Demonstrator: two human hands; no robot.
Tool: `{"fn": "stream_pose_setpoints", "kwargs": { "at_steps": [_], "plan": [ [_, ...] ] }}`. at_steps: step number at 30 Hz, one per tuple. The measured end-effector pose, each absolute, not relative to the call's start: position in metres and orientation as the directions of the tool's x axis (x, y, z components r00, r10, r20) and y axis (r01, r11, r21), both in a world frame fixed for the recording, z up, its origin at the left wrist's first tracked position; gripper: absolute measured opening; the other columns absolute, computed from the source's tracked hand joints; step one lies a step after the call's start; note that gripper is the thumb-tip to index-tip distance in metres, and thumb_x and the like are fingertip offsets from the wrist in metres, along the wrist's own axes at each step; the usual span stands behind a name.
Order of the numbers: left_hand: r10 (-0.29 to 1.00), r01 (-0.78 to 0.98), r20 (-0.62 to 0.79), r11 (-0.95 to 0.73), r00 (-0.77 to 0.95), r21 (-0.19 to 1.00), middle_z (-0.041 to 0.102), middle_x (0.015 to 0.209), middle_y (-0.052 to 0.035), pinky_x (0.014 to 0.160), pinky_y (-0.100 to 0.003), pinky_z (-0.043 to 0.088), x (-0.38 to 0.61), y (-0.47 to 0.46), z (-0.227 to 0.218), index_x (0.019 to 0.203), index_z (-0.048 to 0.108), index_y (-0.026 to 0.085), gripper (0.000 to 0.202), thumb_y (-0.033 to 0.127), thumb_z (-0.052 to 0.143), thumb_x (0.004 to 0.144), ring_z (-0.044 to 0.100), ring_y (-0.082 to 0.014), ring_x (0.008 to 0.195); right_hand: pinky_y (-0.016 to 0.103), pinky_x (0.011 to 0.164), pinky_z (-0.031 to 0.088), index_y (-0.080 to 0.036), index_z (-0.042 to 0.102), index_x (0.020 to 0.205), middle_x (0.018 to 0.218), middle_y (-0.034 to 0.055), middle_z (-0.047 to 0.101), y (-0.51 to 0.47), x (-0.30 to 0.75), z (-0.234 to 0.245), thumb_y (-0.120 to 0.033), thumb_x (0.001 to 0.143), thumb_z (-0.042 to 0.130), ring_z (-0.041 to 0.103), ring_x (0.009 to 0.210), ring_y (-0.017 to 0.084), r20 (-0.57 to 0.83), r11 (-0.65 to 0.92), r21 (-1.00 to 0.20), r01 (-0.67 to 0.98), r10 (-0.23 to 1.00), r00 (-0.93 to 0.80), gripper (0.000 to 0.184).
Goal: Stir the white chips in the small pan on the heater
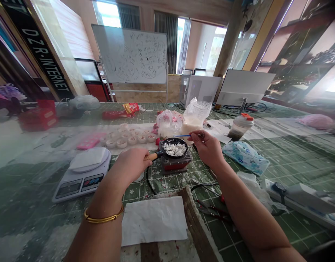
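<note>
A small black pan (174, 149) filled with white chunks sits on a little red burner (175, 163) in the middle of the green mat. My left hand (132, 163) is closed round the pan's wooden handle (151, 157). My right hand (207, 146) hovers just right of the pan, its fingers pinched on a thin blue stick (183, 136) that points left above the pan's far rim.
A white kitchen scale (81, 174) stands at the left, white paper (153, 220) lies near me. Small filled cups (129, 138), plastic bags (183, 118), a shaker bottle (239, 127), a wipes pack (245, 156) and a power strip (300, 200) surround the pan. Scissors (211, 211) lie by my right forearm.
</note>
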State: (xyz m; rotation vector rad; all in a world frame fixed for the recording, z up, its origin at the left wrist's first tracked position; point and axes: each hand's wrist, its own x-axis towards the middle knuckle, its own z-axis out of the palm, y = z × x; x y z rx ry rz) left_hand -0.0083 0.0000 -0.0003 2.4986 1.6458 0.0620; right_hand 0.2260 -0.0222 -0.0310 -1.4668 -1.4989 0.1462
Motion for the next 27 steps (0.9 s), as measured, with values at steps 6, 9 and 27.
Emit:
{"fn": "stream_pose_setpoints", "kwargs": {
  "at_steps": [6, 9, 27],
  "plan": [
    [0.912, 0.905, -0.043, -0.398, 0.408, 0.151, 0.060, 0.067, -0.0021, 0.051, -0.024, 0.026, -0.0087, 0.0011, -0.0009, 0.067, 0.054, 0.020, 0.023, 0.038, 0.044, 0.076, 0.053, -0.0157, 0.063, 0.027, 0.063, 0.041, -0.018, 0.060, 0.090, 0.078, 0.0045, 0.069, -0.0184, 0.2229, -0.0353, -0.037, 0.082, 0.045, 0.061, 0.072, 0.017, 0.494, 0.226, -0.656, 0.720, 0.850, 0.184, 0.026],
    [0.911, 0.903, -0.030, -0.403, 0.412, 0.149, 0.060, 0.068, -0.0023, 0.051, -0.024, 0.025, -0.0084, 0.0014, -0.0021, 0.067, 0.054, 0.020, 0.022, 0.038, 0.044, 0.076, 0.053, -0.0153, 0.063, 0.027, 0.060, 0.041, -0.018, 0.060, 0.087, 0.076, 0.0044, 0.069, -0.0171, 0.2216, -0.0372, -0.038, 0.082, 0.045, 0.061, 0.070, 0.017, 0.481, 0.237, -0.648, 0.724, 0.864, 0.147, 0.026],
    [0.913, 0.906, -0.041, -0.395, 0.405, 0.151, 0.060, 0.068, -0.0024, 0.050, -0.024, 0.024, -0.0076, 0.0003, -0.0009, 0.069, 0.057, 0.019, 0.023, 0.037, 0.044, 0.076, 0.053, -0.0143, 0.062, 0.027, 0.065, 0.043, -0.019, 0.061, 0.092, 0.081, 0.0047, 0.069, -0.0217, 0.2284, -0.0325, -0.038, 0.083, 0.043, 0.061, 0.073, 0.017, 0.480, 0.249, -0.595, 0.764, 0.873, 0.089, 0.028]
  ]
}}
